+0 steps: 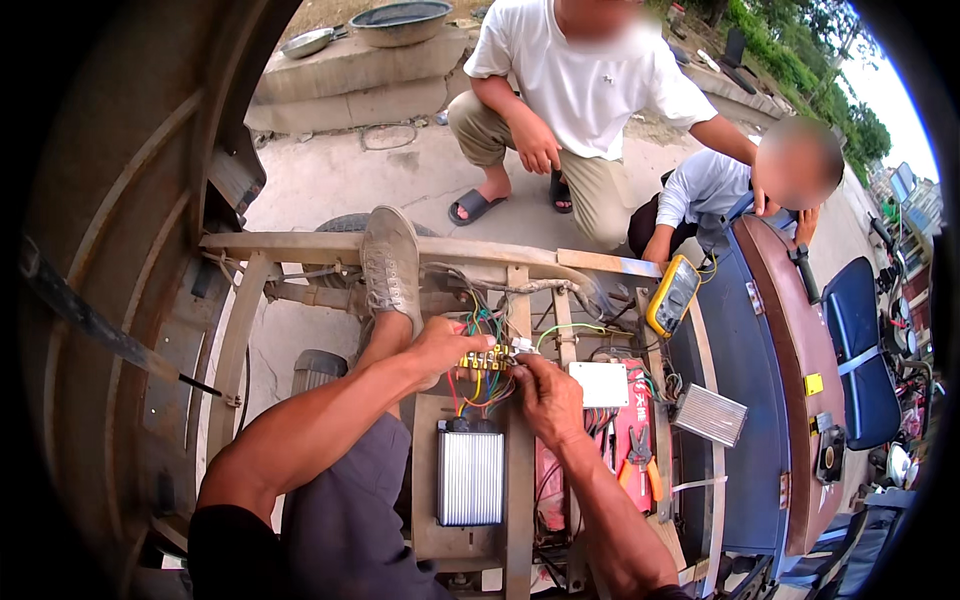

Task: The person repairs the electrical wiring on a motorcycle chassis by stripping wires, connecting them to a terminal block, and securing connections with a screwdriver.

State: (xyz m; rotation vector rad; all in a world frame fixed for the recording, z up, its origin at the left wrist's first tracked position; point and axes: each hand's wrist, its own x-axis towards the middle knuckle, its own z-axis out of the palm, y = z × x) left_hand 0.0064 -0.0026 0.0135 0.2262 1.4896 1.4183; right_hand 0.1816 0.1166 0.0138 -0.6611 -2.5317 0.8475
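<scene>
A yellow terminal block [484, 358] with metal contacts sits at the middle of the frame, held at its left end by my left hand [445, 348]. At its right end, the fingers of my right hand [551, 398] are pinched together; what lies between them is too small to make out. A white plug [521, 346] shows just above those fingertips. Red, yellow and green wires [478, 386] run from the block down toward a finned silver controller box [470, 476]. More thin wires [483, 316] bunch up above the block.
Around my hands is a rusty vehicle frame [518, 450]. To the right are a white box [598, 384], orange-handled pliers [640, 462] on a red case, a second finned box [710, 414] and a yellow multimeter [673, 296]. Two people crouch beyond; my shoe [390, 265] rests on the frame.
</scene>
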